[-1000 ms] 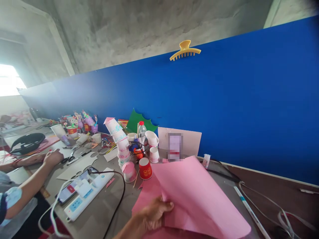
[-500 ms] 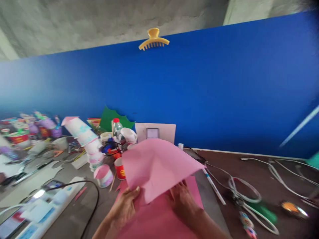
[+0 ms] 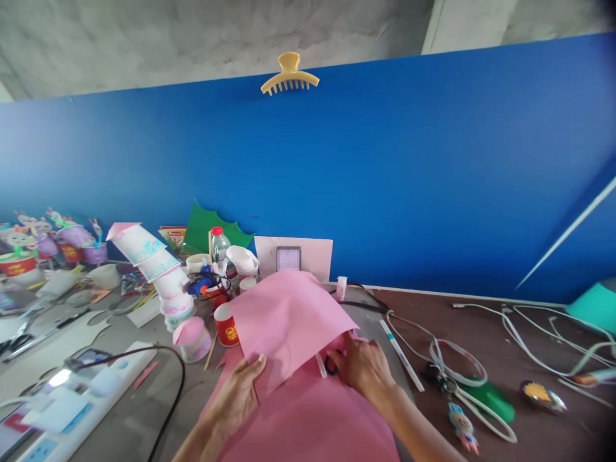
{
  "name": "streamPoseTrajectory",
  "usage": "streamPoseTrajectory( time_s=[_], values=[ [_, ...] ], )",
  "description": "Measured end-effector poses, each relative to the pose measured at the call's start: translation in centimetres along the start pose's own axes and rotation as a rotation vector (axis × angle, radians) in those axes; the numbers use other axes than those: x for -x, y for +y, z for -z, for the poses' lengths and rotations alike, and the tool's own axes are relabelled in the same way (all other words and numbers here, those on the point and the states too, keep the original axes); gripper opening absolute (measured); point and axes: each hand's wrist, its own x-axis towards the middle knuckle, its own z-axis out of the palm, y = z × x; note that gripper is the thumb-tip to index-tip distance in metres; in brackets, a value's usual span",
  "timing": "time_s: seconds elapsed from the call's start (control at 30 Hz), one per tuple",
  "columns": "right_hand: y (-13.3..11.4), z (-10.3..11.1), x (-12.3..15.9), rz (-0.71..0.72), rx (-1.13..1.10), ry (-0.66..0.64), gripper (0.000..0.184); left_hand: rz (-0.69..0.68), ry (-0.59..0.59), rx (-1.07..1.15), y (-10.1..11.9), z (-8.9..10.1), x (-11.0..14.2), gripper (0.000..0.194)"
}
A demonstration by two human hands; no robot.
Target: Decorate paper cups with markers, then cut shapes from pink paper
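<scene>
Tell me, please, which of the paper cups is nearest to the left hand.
The red cup with gold print, beside the left edge of the raised pink sheet; the pink-topped cup and the leaning cup stack stand farther off.

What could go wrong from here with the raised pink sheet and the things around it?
The raised pink sheet, held by the left hand, is close to the red cup and might knock it over.
The stack of paper cups appears to lean, so a bump could topple it.
The black cable loops beside the left forearm and could snag it.
</scene>
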Motion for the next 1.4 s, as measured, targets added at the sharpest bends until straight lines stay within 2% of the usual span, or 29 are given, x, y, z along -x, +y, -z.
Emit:
streamPoseTrajectory(
  time_s=[0.07, 0.17, 0.27, 0.4, 0.67, 0.77, 1.0, 1.13, 1.23, 1.4],
  values=[
    [-0.4, -0.1, 0.1, -0.02, 0.032, -0.017, 0.035, 0.004, 0.014, 0.017, 0.0, -0.1, 0.0, 0.012],
    [-0.8, 0.1, 0.2, -0.021, 0.059, -0.06, 0.03, -0.048, 0.103, 0.065, 0.6, -0.1, -0.1, 0.009],
    [-0.8, 0.5, 0.3, -0.016, 0.08, -0.102, 0.036, -0.122, 0.2, 0.16, 1.6, 0.2, -0.2, 0.02],
    [-0.7, 1.2, 0.7, -0.017, 0.097, -0.149, 0.031, -0.138, 0.165, 0.242, 2.1, 0.5, -0.1, 0.027],
    [-0.6, 1.4, 1.0, -0.023, 0.055, -0.197, 0.027, -0.1, 0.09, 0.205, 0.7, 0.0, -0.2, 0.022],
    [-0.4, 1.3, 1.1, -0.015, 0.036, -0.187, 0.03, -0.068, 0.092, 0.15, 0.5, -0.8, 0.0, 0.019],
    [0.7, 1.3, 0.4, -0.036, 0.008, -0.134, 0.041, -0.084, 0.067, 0.11, 0.4, -1.0, 0.0, 0.034],
    [1.4, 1.7, -0.1, -0.055, -0.012, -0.161, 0.046, -0.01, -0.016, 0.099, 0.5, -1.0, 0.2, 0.027],
    [1.5, 2.0, -0.1, -0.046, -0.017, -0.205, 0.049, 0.028, 0.0, 0.097, 0.6, -1.4, 0.6, 0.025],
    [1.5, 2.0, -0.2, -0.013, -0.048, -0.229, 0.029, 0.062, 0.004, 0.138, 0.7, -1.6, 0.7, 0.026]
  ],
)
